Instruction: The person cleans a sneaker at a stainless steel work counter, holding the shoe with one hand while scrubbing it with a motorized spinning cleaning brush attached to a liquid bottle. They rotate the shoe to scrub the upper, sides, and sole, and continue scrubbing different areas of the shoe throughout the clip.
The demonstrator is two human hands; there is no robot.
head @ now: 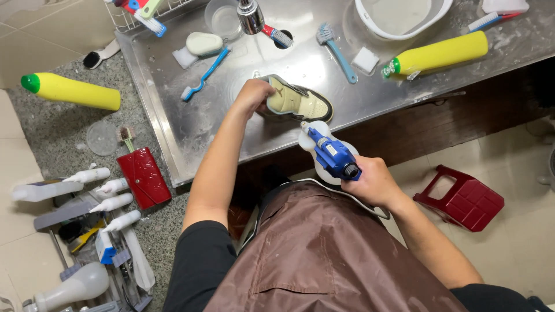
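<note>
Under the left hand (252, 95), gripped at its heel, a cream sneaker (296, 101) lies on the steel sink (173, 124); beside it the right hand (373, 184) clasps a blue spray bottle (332, 155), nozzle aimed at the shoe. Wetting step, apparently; next calls for squeezing the trigger steadily.

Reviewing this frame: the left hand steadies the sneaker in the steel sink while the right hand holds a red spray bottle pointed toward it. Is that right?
Not quite. In the head view the spray bottle in the right hand has a blue head on a white body, not red. The rest stands: the left hand steadies the sneaker in the steel sink, with the nozzle pointed toward it.
</note>
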